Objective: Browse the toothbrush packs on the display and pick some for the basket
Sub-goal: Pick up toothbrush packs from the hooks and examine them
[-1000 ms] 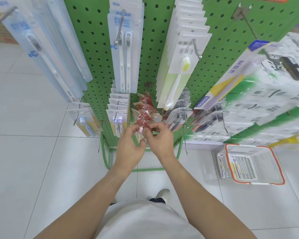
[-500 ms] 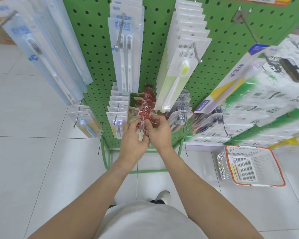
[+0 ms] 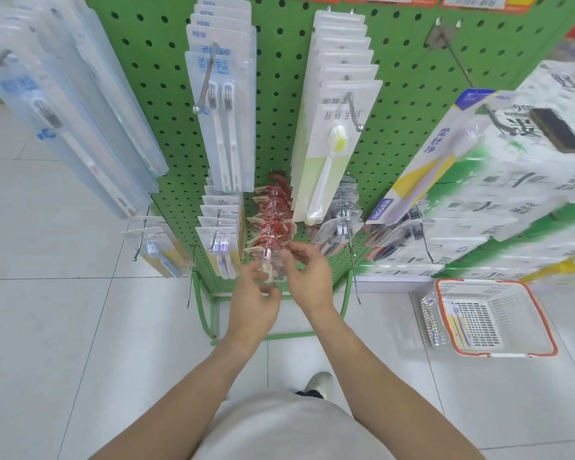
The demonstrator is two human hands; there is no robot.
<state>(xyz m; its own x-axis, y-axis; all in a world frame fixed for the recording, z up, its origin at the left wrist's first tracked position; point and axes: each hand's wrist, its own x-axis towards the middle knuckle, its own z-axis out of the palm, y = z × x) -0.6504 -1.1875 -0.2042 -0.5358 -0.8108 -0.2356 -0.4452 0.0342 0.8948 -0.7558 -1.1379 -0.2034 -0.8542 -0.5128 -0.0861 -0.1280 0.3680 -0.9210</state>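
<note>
Both hands (image 3: 279,287) lower now, grip apparently pinching a red-carded pack (image 3: 269,270); one pack (image 3: 458,322) in basket (image 3: 545,327).

1. Pegboard (image 3: 279,78): perforated panel, matt green finish.
2. Hooks (image 3: 206,81): bare metal, glossy, ball-tipped.
3. Packs (image 3: 223,104): clear glossy plastic blisters over printed card backing.
4. Red packs (image 3: 273,224): glossy film noted, reflections visible.
5. Basket (image 3: 492,313): slotted plastic, pale walls, orange rim.
6. Floor (image 3: 47,327): smooth glazed tiles, light sheen.
7. Shirt (image 3: 279,429): matt grey cloth.
</note>
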